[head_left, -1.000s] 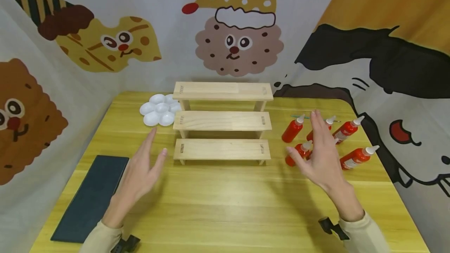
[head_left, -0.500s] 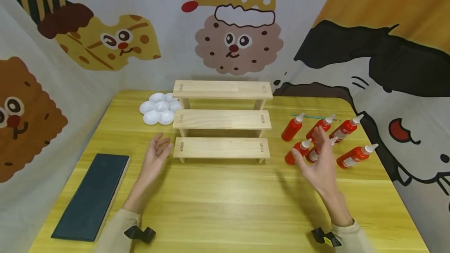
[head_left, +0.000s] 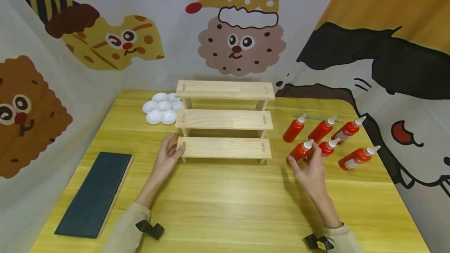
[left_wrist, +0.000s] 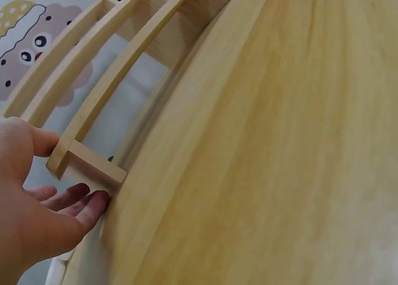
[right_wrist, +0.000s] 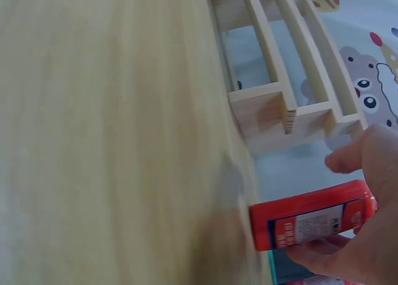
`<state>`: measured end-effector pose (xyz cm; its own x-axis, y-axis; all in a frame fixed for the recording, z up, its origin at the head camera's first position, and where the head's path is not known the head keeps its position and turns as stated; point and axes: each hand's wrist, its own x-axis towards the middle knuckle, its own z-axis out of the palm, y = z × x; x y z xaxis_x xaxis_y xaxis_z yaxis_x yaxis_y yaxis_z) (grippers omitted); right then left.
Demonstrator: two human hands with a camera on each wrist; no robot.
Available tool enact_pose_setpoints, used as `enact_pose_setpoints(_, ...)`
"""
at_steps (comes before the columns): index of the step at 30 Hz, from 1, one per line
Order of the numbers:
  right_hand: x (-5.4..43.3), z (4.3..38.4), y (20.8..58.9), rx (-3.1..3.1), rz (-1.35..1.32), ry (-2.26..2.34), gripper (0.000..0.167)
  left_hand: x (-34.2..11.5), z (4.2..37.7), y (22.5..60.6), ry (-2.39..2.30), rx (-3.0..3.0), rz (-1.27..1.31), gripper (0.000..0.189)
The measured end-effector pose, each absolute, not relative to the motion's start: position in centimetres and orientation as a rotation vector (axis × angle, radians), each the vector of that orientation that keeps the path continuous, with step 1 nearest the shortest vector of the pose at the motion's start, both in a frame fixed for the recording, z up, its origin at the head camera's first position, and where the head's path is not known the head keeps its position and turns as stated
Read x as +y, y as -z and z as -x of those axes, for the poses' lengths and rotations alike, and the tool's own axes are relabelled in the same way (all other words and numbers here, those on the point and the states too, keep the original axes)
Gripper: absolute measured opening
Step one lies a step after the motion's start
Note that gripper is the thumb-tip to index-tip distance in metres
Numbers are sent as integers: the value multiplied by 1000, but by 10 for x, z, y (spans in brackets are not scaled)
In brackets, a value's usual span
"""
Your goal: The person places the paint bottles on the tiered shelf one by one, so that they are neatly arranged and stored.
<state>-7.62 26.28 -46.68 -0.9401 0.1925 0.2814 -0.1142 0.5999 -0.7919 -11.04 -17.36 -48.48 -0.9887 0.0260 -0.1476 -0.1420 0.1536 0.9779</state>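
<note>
A three-tier wooden stand (head_left: 225,147) stands at the table's middle back. At the left end of its lowest step is my left hand (head_left: 165,157). In the left wrist view my left thumb is right at the board's corner, with the loosely bent fingers beside the end leg. My right hand (head_left: 311,175) is around the front-left red bottle (head_left: 298,152), which has a white nozzle tip. The right wrist view shows that bottle (right_wrist: 311,213) upright on the table, fingers against its far side and the thumb apart from it.
Several more red bottles (head_left: 356,158) stand close around the right hand, with a thin teal paintbrush (head_left: 313,118) behind them. A white flower-shaped palette (head_left: 159,106) lies left of the stand. A dark flat board (head_left: 95,194) lies at the left.
My left hand has come down and rightward to the stand's lowest step. My right hand has lowered among the bottles, its fingers coming around the front-left one.
</note>
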Motion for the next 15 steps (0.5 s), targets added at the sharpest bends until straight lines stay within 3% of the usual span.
enact_pose_setpoints(7, 263, 76, 478, -2562, 181, -1260, 59, -174, 111, 491, -1975, 2300, 122, 64)
enact_pose_setpoints(15, 263, 77, 483, -2545, 165, -1204, 47, -174, 109, 492, -2027, 2272, 145, 61)
